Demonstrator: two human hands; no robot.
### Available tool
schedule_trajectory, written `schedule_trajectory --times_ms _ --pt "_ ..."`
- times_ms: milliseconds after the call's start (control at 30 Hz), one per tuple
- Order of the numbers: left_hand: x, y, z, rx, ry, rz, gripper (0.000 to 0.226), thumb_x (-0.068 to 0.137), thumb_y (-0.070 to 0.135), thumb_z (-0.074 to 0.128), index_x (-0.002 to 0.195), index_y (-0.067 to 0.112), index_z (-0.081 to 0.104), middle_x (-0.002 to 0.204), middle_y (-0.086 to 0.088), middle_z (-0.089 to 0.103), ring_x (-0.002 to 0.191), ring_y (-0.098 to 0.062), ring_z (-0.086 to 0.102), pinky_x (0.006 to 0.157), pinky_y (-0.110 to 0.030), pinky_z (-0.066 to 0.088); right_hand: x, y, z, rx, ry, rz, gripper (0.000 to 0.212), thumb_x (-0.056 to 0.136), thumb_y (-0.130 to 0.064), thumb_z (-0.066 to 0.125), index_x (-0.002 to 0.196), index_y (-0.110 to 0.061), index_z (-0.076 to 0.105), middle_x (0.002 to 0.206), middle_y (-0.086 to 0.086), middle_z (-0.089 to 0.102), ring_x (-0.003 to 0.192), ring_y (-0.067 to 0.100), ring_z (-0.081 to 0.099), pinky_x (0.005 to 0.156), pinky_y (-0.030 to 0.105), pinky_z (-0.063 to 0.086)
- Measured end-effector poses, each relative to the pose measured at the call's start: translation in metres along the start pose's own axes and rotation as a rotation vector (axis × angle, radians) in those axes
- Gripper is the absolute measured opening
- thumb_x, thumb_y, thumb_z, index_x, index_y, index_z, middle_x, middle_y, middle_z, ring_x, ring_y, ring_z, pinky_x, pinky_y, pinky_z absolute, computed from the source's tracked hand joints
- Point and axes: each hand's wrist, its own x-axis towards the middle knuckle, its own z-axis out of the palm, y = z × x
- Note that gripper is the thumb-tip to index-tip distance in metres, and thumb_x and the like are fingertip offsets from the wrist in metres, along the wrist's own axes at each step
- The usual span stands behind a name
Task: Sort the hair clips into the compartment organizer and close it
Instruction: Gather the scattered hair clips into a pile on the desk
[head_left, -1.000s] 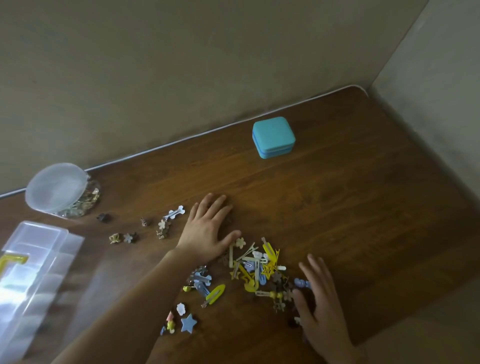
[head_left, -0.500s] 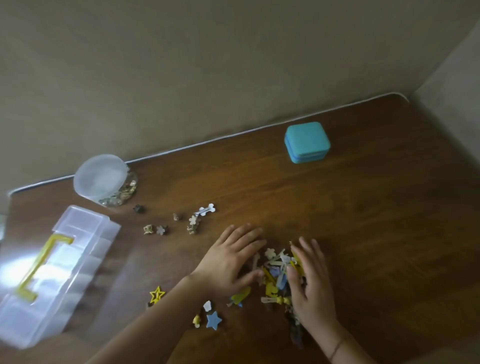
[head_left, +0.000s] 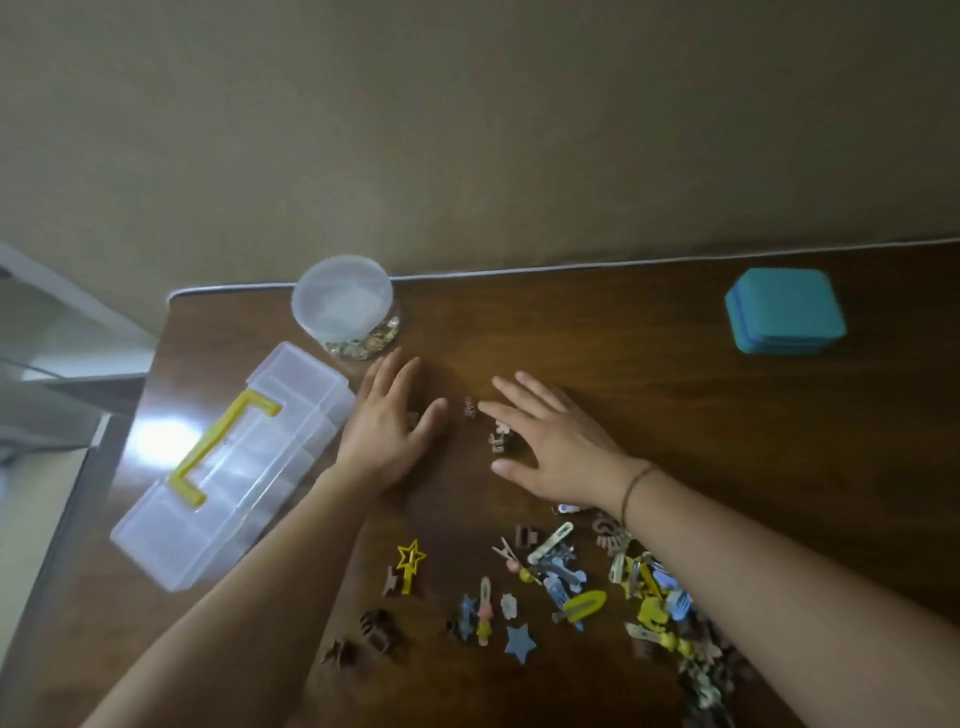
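Observation:
A clear plastic compartment organizer (head_left: 291, 395) with a yellow handle lies closed at the table's left side. A loose pile of colourful hair clips (head_left: 571, 587) spreads across the near middle and right, partly hidden under my right forearm. A few small brown clips (head_left: 498, 439) lie farther back between my hands. My left hand (head_left: 387, 431) rests flat beside the organizer, fingers spread, covering a small clip. My right hand (head_left: 553, 441) is flat and spread over the small clips, holding nothing.
A round clear jar (head_left: 345, 306) with a frosted lid and gold pieces inside stands at the back, beside the organizer. A teal box (head_left: 784, 312) sits at the back right. The table's left edge (head_left: 130, 415) is close to the organizer; a wall runs behind.
Both hands left the main clip pile and moved back and left to the few small clips near the jar. The view has swung left, showing the whole organizer.

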Motion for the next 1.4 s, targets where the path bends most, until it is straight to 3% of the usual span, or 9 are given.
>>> schedule_trajectory --times_ms 167,300,467,600,700,933,1133,1233,1400 --pt "-0.013 0.002 0.002 -0.114 -0.061 0.153 0.071 0.091 0.064 0.037 0.146 0.018 0.042 0.155 -0.003 0.036 0.147 -0.020 0.024 0.119 -0.045 0.025 0.012 -0.004 0.004 -0.083 -0.113 -0.054 0.066 0.093 -0.055 0.045 0.151 -0.038 0.018 0.162 -0.011 -0.003 0.148 0.011 -0.009 0.121 0.042 0.005" --pt "-0.050 0.024 0.015 -0.150 -0.176 0.317 0.073 0.093 0.065 0.037 0.150 0.020 0.036 0.159 -0.001 0.031 0.150 -0.015 0.014 0.122 -0.037 0.015 -0.026 0.006 0.007 -0.119 -0.143 -0.104 0.064 0.095 -0.054 0.043 0.151 -0.035 0.019 0.161 -0.015 -0.003 0.147 0.006 -0.013 0.119 0.034 0.002" --pt "-0.094 0.058 0.035 -0.112 -0.340 0.509 0.074 0.096 0.063 0.040 0.155 0.021 0.024 0.163 0.004 0.018 0.151 -0.010 0.003 0.123 -0.043 0.008 -0.097 0.020 0.012 -0.098 -0.212 -0.083 0.060 0.095 -0.058 0.036 0.149 -0.041 0.017 0.157 -0.022 -0.008 0.138 -0.010 -0.026 0.113 0.023 -0.010" --pt "-0.108 0.059 0.034 -0.083 -0.351 0.617 0.070 0.097 0.061 0.040 0.155 0.025 0.023 0.164 0.007 0.015 0.151 -0.008 0.003 0.123 -0.045 0.006 -0.124 0.019 0.019 -0.054 -0.114 -0.064 0.053 0.094 -0.059 0.037 0.144 -0.042 0.029 0.153 -0.025 0.000 0.131 -0.018 -0.029 0.113 0.020 -0.011" --pt "-0.111 0.042 0.010 -0.132 -0.245 0.545 0.067 0.097 0.063 0.035 0.152 0.027 0.031 0.163 0.006 0.020 0.151 -0.010 0.010 0.122 -0.046 0.013 -0.114 0.007 0.023 -0.015 0.018 -0.043 0.056 0.093 -0.064 0.029 0.142 -0.040 0.037 0.155 -0.023 0.013 0.143 -0.008 -0.009 0.116 0.024 -0.003" --pt "-0.180 -0.054 -0.041 -0.227 0.072 0.203 0.058 0.097 0.055 0.042 0.143 0.021 0.048 0.157 0.007 0.034 0.145 -0.016 0.031 0.111 -0.050 0.034 -0.057 -0.060 0.049 0.042 0.093 -0.022 0.062 0.092 -0.063 0.032 0.146 -0.034 0.034 0.158 -0.017 0.018 0.147 0.003 -0.002 0.120 0.032 0.000" --pt "-0.243 -0.095 -0.023 -0.068 -0.005 0.094 0.066 0.094 0.066 0.037 0.151 0.033 0.034 0.162 0.014 0.020 0.152 -0.016 0.013 0.117 -0.055 0.017 -0.069 -0.066 0.058 0.037 0.144 0.092 0.063 0.091 -0.066 0.023 0.146 -0.035 0.031 0.157 -0.019 0.013 0.147 0.003 -0.004 0.121 0.037 0.000" --pt "-0.232 -0.075 -0.012 -0.055 -0.016 0.083 0.070 0.093 0.070 0.034 0.154 0.036 0.024 0.163 0.014 0.014 0.152 -0.015 0.007 0.119 -0.051 0.010 -0.098 -0.045 0.050 0.037 0.216 0.168 0.065 0.091 -0.067 0.023 0.146 -0.034 0.034 0.157 -0.019 0.015 0.147 0.002 -0.001 0.121 0.041 0.007" --pt "-0.190 -0.013 0.007 -0.133 -0.098 0.223 0.077 0.091 0.074 0.035 0.155 0.039 0.012 0.165 0.014 0.002 0.152 -0.011 -0.004 0.121 -0.043 0.003 -0.163 -0.002 0.040 0.107 0.366 0.398 0.075 0.086 -0.074 0.024 0.143 -0.028 0.040 0.156 -0.013 0.025 0.146 0.007 0.012 0.118 0.048 0.021"
